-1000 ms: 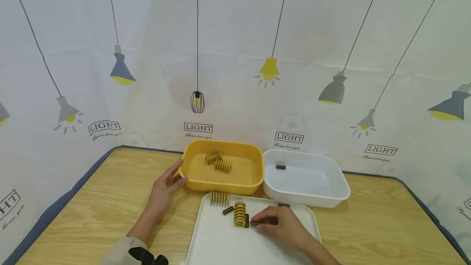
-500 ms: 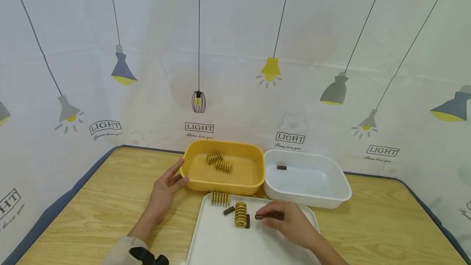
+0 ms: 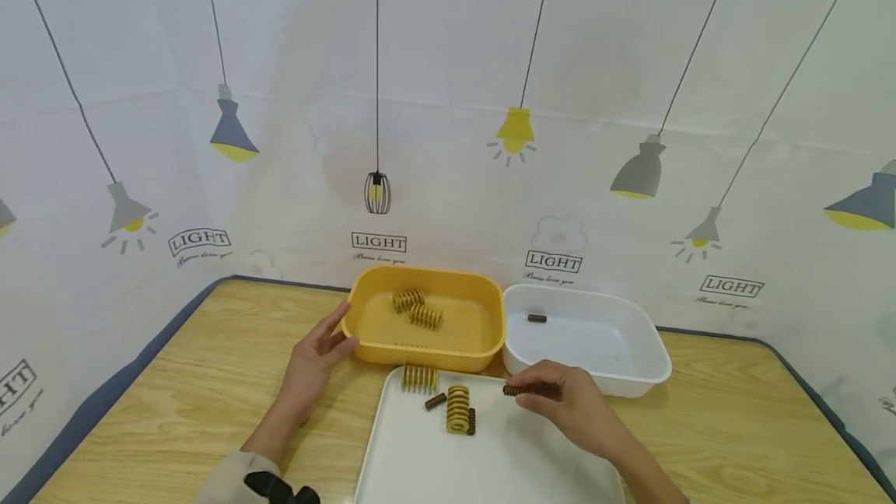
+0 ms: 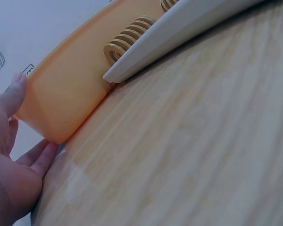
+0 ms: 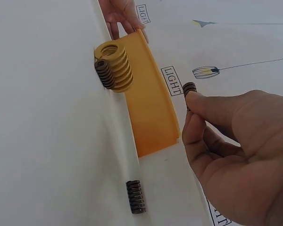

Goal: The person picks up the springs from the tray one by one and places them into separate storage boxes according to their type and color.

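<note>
My right hand pinches a small dark brown coil spring between thumb and fingers, raised over the far right part of the white tray. My left hand rests against the left end of the yellow bin, thumb at the front and fingers fairly straight. Two yellow springs lie inside this bin. On the tray, a large yellow spring has a small dark spring right beside it. Another dark spring lies to their left. One more dark spring shows in the right wrist view.
A white bin stands right of the yellow one, with one dark spring in it. Another yellow spring lies at the tray's far left edge. The wooden table ends at a lamp-printed curtain.
My right hand has picked up the small dark spring from the tray and carried it up and to the right, toward the white bin. The left hand has stayed at the yellow bin.
</note>
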{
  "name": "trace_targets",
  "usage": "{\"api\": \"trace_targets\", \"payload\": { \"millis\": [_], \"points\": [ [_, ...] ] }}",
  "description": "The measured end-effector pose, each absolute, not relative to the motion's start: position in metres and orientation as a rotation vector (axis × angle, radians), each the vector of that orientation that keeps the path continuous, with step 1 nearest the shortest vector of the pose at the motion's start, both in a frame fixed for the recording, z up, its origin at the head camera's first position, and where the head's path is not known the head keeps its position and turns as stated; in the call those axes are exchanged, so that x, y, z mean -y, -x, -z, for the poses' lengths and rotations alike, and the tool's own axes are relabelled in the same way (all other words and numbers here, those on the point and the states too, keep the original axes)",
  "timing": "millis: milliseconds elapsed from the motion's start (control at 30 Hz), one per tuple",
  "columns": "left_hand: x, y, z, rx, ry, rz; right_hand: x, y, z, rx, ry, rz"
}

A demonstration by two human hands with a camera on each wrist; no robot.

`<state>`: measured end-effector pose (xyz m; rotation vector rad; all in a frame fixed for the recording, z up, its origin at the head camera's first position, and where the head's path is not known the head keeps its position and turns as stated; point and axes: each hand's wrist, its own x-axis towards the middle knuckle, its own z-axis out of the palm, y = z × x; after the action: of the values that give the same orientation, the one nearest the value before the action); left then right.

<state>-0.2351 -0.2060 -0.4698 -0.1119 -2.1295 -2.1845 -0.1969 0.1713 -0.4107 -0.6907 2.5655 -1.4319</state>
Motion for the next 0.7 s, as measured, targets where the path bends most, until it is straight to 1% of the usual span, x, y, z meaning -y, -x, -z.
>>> {"api": "trace_targets", "payload": {
  "millis": [700],
  "points": [
    [0.207,0.236,0.472,2.139,0.125,2.173,-0.203,0.231,0.395,-2.751,0.663,1.398]
  ]
}}
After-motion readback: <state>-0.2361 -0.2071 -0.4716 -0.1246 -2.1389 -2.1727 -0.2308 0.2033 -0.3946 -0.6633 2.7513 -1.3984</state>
